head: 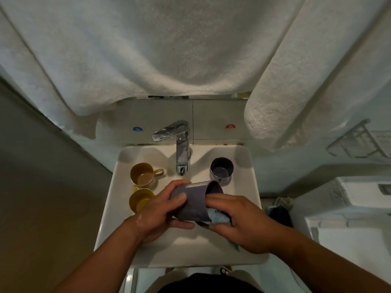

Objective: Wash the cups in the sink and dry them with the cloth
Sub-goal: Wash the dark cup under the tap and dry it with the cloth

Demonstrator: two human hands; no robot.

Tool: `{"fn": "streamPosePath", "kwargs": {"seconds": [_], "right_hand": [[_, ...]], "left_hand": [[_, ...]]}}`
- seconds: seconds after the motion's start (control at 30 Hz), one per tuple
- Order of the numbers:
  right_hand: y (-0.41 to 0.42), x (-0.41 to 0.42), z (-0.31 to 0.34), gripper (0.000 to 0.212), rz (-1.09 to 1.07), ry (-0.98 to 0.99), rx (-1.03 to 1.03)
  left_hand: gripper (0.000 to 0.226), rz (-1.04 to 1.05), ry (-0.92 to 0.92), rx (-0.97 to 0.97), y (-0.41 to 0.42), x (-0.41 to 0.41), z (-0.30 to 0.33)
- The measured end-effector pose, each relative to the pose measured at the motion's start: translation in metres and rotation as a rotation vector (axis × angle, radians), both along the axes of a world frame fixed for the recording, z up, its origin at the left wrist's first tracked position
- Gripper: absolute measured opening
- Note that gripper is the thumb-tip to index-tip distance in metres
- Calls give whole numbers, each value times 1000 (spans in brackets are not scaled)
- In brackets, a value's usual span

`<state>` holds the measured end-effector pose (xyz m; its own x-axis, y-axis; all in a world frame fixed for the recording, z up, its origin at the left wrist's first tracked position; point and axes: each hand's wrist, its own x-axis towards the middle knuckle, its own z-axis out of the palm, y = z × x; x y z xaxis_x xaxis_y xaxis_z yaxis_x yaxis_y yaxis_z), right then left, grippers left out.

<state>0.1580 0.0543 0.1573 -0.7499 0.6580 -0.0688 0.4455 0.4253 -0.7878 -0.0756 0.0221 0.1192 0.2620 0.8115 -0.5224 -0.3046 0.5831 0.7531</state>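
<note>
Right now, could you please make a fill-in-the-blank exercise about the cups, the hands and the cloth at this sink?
1. The left hand holds the dark grey cup on its ____.
2. The right hand holds a light ____ cloth at the cup's mouth.
3. Two yellow cups stand ____ of the chrome tap.

Missing words: side; blue; left

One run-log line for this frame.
stage: drying | left hand: grips dark cup | right hand: presses blue cloth at its mouth | sink rim: three cups
</note>
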Motion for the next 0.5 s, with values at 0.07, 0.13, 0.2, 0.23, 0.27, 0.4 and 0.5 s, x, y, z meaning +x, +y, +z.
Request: {"fn": "streamPosePath", "kwargs": {"seconds": [0.07,0.13,0.2,0.23,0.27,0.4,0.5], "right_hand": [[-4,-5,-9,32,-8,-67,-23],[-7,-10,-16,47,-52,-133,-103],[-9,-15,-14,57,-102,-50,-281],[-8,-17,-13,59,-138,35,-385],[-7,-18,-11,60,-176,133,-498],[-6,-19,-9,49,-373,328,-726],[-4,-11,-11,42,-276,171,-461]], "left_hand": [[56,17,92,55,3,3,6],[67,69,160,134,4,3,6],[81,121,210,234,2,1,6],[84,133,248,296,1,0,6],[85,140,288,363,0,0,7],[91,101,440,509,-3,3,9],[96,2,468,433,-2,3,10]]}}
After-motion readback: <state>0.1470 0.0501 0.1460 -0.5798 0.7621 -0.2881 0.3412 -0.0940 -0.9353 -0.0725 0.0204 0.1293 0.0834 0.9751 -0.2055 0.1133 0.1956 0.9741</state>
